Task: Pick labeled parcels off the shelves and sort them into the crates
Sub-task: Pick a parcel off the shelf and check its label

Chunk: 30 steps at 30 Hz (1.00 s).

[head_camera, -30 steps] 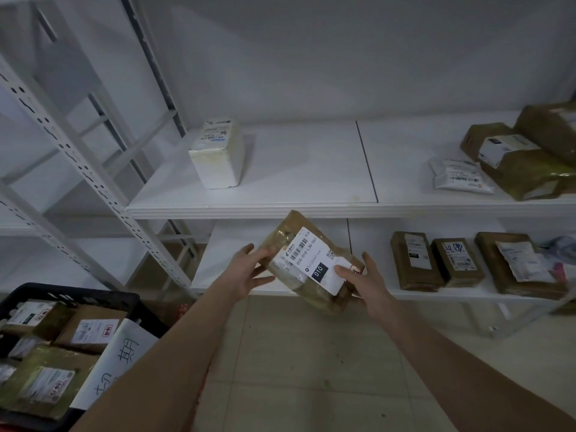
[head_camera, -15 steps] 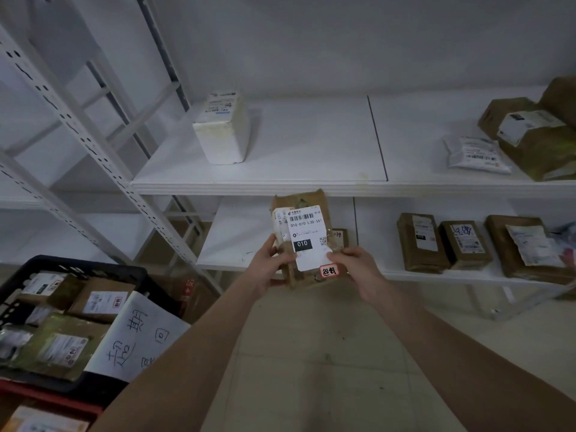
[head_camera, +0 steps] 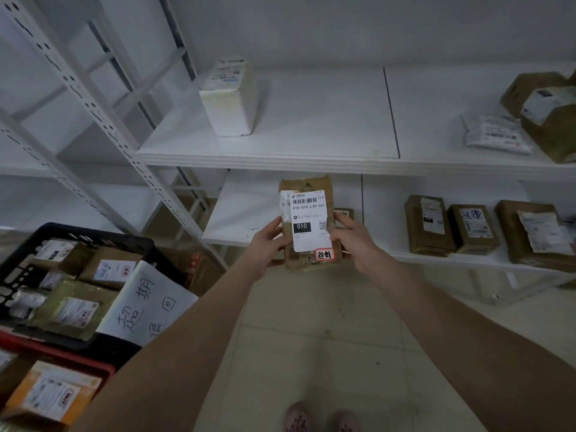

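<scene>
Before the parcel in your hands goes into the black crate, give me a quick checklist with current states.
1. Grip on parcel by left hand and right hand: ok.
2. Its label faces the camera, "010" readable: ok.
3. The red-edged sticker sits at its lower corner: ok.
4. Free room in black crate: cannot tell; parcels and a paper sign cover it.
5. Sticker matches that sign: cannot tell.

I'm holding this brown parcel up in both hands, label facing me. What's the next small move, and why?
Probably swing the parcel left and down toward the black crate. The left hand and right hand grip it, and its red-bordered sticker seems to match the top characters of the handwritten sign on that crate.
</scene>
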Motion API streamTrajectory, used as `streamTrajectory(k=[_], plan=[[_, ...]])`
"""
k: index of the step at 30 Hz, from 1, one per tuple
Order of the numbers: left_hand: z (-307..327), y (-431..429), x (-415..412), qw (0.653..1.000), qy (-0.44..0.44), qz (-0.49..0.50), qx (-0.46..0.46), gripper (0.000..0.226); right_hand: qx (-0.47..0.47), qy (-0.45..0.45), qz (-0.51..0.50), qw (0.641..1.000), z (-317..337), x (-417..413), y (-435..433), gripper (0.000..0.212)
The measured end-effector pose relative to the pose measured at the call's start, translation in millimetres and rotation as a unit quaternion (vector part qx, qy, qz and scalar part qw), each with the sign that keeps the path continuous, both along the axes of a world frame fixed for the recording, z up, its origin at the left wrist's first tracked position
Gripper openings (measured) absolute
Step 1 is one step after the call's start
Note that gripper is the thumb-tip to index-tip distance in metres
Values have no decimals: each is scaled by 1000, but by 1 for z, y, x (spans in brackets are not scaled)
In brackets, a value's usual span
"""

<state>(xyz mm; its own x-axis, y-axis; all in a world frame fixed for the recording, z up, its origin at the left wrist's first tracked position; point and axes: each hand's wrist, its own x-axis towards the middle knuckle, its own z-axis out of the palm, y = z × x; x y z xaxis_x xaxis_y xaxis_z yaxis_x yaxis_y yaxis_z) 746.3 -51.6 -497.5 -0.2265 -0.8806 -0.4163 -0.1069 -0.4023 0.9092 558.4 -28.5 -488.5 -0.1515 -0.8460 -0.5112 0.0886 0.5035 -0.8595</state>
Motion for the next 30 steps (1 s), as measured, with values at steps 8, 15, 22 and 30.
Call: streamTrajectory(k=[8, 15, 22, 30], plan=[[-4, 15, 15, 998, -24, 36, 37, 75, -3, 9, 28, 1000, -11, 18, -5, 71], [-18, 58, 44, 990, -30, 129, 48, 72, 11, 19, 115, 993, -26, 51, -1, 73], [-28, 120, 81, 971, -12, 231, 52, 74, 29, 45, 240, 969, -41, 100, 16, 73], [-30, 198, 126, 932, -22, 354, 79, 70, 15, 36, 374, 927, -57, 172, 52, 72]])
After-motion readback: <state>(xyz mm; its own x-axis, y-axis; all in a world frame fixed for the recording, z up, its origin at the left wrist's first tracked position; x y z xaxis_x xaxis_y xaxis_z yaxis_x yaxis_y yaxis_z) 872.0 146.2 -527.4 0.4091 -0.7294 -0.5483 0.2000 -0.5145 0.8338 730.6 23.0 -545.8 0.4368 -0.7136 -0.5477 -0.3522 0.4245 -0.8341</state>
